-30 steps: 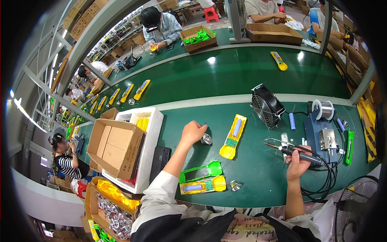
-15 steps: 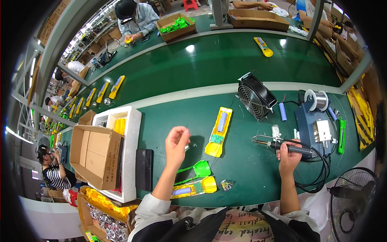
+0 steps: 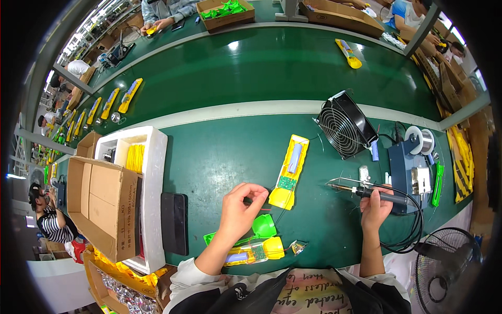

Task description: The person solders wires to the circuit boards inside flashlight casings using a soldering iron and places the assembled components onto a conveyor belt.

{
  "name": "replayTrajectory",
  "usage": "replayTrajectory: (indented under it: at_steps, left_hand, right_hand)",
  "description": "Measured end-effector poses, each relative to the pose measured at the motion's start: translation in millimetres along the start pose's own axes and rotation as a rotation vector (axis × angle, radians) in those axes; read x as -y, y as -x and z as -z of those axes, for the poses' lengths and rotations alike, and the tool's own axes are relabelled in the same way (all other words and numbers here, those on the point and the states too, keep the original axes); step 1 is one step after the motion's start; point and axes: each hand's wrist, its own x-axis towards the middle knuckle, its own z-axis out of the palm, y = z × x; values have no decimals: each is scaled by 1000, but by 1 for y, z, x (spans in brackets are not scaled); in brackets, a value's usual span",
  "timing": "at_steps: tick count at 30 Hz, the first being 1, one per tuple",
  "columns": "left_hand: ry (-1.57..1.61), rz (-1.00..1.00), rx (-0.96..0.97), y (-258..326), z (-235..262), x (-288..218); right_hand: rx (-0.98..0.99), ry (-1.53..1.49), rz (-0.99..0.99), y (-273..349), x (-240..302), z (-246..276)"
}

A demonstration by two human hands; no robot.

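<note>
**benchlurker:** ok, anyone got a read on why stuff sits where it does here?

**fluxfan:** Left to right: the open cardboard box [image 3: 102,209] leans over the foam tray [image 3: 154,209], probably to keep both within left-arm reach, yellow wires [image 3: 136,157] included. The left hand [image 3: 243,209] is narrowed to a pinch just beside the near end of a yellow shell [image 3: 289,183]. That shell lies mid-bench between the two hands, cell and green board facing up, so the board looks easy to get at. The right hand [image 3: 375,209] grips the soldering iron [image 3: 395,199] by its handle, tip aimed left, presumably keeping fingers off the hot end. Loose cable [image 3: 420,225] loops give it slack from the blue station [image 3: 401,162].

**benchlurker:** and what's hard to see?

**fluxfan:** The box blocks a chunk of the tray. Whatever's in that left pinch is murky: maybe a thin wire, can't really tell, nor whether the fingers touch the shell. The left hand and forearm cover part of the green frame [image 3: 264,225] and maybe a bit of the second yellow shell [image 3: 272,248]. The co-worker across the bench gets cut off by the top edge.
</note>
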Motion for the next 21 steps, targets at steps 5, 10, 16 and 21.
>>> replayTrajectory:
  at_steps: [5, 10, 16, 21]
  left_hand:
    - [-33, -3, 26, 1, 0, -3]
    - [-17, 24, 43, 3, -1, -2]
    - [-26, -27, 49, 3, -2, -4]
    - [-5, -20, 56, 3, -3, -8]
  right_hand:
    - [-25, -132, -59, -2, 5, -7]
    - [-121, -286, -124, -3, 6, -12]
    - [56, -367, -86, -7, 4, -1]
    - [-38, -360, -49, -5, 8, -6]
